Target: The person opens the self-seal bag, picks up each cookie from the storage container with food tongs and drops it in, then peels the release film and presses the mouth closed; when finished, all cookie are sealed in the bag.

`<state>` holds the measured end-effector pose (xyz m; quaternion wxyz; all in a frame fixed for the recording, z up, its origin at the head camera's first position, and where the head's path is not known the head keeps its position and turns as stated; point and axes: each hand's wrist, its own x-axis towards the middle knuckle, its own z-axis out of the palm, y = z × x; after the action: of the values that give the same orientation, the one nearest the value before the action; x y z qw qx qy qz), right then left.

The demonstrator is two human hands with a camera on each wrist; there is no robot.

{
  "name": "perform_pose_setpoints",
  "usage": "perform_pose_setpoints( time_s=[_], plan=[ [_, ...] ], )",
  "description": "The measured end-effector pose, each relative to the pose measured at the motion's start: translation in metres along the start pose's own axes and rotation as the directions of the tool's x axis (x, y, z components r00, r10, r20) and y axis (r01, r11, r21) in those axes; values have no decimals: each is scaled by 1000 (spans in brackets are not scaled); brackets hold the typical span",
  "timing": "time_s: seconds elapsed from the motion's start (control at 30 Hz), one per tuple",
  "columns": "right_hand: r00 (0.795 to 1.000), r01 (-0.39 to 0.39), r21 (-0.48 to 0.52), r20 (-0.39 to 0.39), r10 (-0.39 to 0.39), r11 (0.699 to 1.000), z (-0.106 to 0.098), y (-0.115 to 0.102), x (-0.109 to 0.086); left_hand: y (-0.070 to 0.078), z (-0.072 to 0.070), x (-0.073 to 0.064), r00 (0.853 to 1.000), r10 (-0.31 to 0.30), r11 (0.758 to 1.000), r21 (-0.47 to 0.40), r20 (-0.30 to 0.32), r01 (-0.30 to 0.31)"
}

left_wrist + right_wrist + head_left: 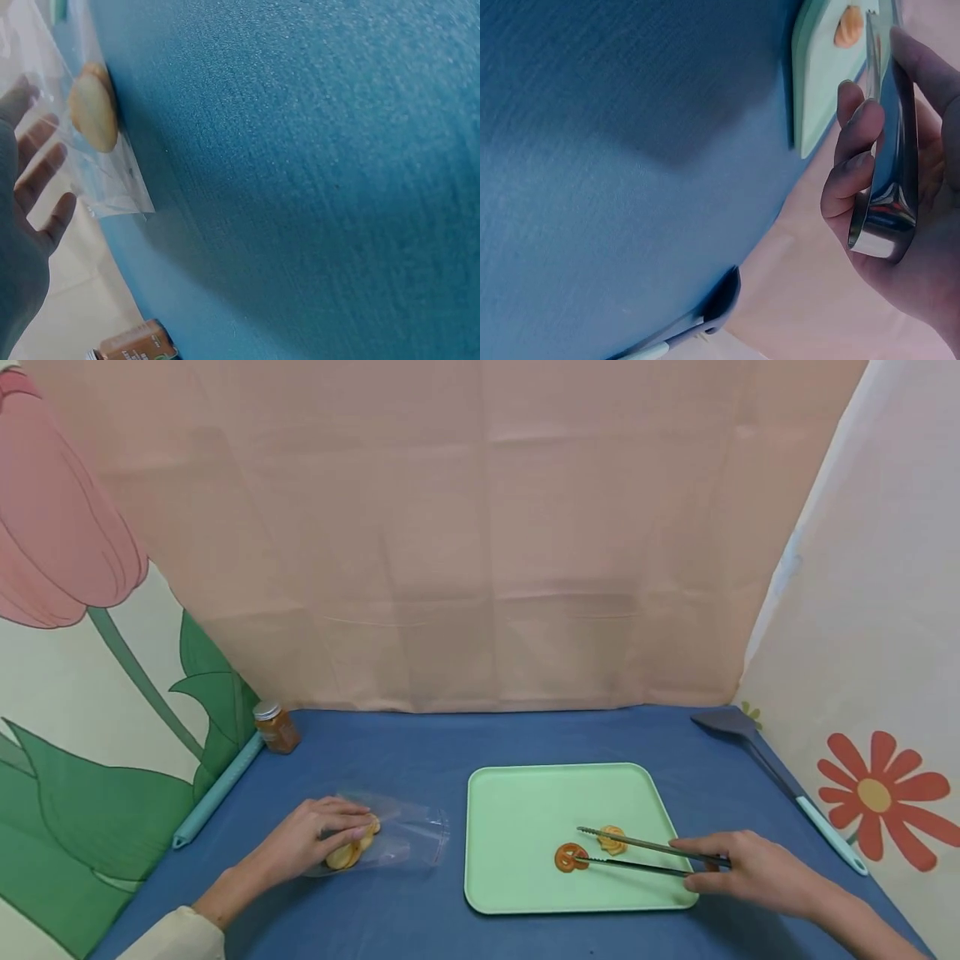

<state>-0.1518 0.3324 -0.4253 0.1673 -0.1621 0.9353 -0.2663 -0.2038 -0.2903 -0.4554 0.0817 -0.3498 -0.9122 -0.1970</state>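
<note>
My left hand (318,833) rests over a clear plastic bag (415,835) with pale round cookies (343,857) inside. Its fingers look extended and spread in the left wrist view, beside the cookies (95,112) in the bag. Metal tongs (648,844) are held in my right hand (750,870), pinched between thumb and fingers, their two arms apart. Beneath the tongs' tips, on a light green tray (517,802), lie a brown pretzel-shaped piece (561,860) and a golden cookie (612,848). Whether the tips touch either piece is unclear.
At the back left stands a jar (277,728) with a silver lid, near a rolled teal item (219,789) along the left edge. A dark spatula (768,766) with a pale handle lies along the right wall. Blue cloth (390,743) covers the table.
</note>
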Motion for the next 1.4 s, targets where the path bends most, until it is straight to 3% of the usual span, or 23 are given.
perform_pose_setpoints(
  time_s=[0.37,0.83,1.4],
  plan=[
    [997,68,33,37,-70,997,0,1,3,1,-1,0,1000,-13,1000,6,-2,13],
    [997,60,-2,57,-59,998,-2,-3,11,2,-1,-1,999,-34,999,3,13,34],
    [991,130,-95,-32,-134,987,7,1,9,-1,2,-1,1000,-22,1000,0,6,22]
  ],
)
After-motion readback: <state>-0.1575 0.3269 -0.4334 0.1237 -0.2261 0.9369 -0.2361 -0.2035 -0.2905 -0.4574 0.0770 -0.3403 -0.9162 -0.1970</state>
